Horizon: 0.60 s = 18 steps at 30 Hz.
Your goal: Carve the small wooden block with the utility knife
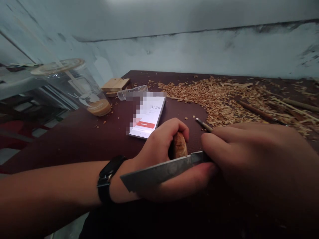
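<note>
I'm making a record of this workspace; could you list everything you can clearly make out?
Wood piece: one, brown, in the left hand
Knife: one, grey blade, in the right hand
Slim tool: one, metal tip, projecting from the right hand
Phone: one, screen lit white and red, table centre
Clear plastic case: one, behind the phone
Wooden blocks: at least two, tan, stacked, back left
Cup: one, clear, brown liquid inside, left
Shavings: uncountable, tan, back right
Long tool: one, reddish-brown, among shavings
Table: one, dark red-brown, beneath
Wall: pale, behind
Wristband: one, black, left wrist
Hands: two, bare, foreground
</note>
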Available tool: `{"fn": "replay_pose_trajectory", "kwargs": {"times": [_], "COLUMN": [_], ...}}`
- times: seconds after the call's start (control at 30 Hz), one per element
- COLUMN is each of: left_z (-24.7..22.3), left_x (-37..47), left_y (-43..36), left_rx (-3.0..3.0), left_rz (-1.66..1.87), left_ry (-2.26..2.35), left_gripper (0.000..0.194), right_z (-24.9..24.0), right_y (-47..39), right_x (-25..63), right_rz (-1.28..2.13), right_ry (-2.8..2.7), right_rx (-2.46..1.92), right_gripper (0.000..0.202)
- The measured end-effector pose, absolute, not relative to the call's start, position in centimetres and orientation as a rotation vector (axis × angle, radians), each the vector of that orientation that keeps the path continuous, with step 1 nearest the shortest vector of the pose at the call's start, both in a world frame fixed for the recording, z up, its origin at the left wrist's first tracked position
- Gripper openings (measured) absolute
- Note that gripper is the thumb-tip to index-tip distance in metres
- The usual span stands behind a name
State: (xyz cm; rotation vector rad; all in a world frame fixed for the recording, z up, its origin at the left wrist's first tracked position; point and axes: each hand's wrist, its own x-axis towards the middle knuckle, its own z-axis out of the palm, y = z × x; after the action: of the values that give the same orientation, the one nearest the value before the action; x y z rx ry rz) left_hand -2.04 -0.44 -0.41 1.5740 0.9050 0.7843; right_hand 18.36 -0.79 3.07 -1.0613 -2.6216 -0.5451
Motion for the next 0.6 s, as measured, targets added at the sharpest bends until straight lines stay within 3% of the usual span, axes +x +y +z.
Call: {"fn": "replay_pose_trajectory", "kwargs": {"times": [0.43,0.6], "left_z": [-0.4,-0.8], "left_x": [-2.4,-2.4], "left_y": [1.0,0.8], "left_rx": [1.416,1.425], "left_rz": [0.848,0.877], "left_ry": [1.025,0.985], "left_gripper": [0.051,0.048], "right_z": [2.6,2.6], "right_y": [-1.3,-1.2], "right_x": [17.3,17.7], "right_rz": [-0.442,-0.471], "right_ry": [-2.519,-2.507], "right_rx": [-1.604,-1.452], "right_gripper": [0.022,0.022]}}
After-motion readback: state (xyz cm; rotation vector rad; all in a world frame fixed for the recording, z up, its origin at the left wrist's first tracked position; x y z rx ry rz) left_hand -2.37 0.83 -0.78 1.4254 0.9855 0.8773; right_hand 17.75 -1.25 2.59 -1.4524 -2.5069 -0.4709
